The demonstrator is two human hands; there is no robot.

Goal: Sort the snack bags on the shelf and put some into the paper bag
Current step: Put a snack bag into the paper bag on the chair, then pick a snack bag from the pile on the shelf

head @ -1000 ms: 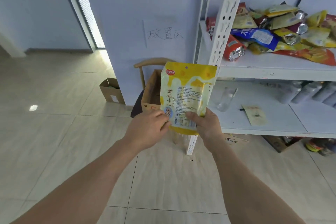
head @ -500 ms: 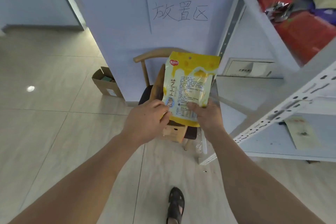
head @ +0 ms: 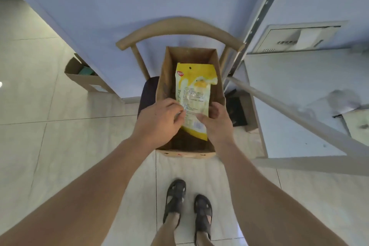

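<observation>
- The yellow snack bag (head: 192, 98) hangs over the mouth of the open paper bag (head: 219, 90) on the chair (head: 179, 26).
- Left hand (head: 159, 122) and right hand (head: 216, 124) both pinch its lower edge.
- It looks light, crinkly and slick; the flat sealed edges seem the safest hold.

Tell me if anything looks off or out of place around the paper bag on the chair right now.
Nothing stands out. The paper bag stands open and upright on the chair, and the left hand and right hand both grip the yellow snack bag over its opening. No tear or spill shows.
</observation>
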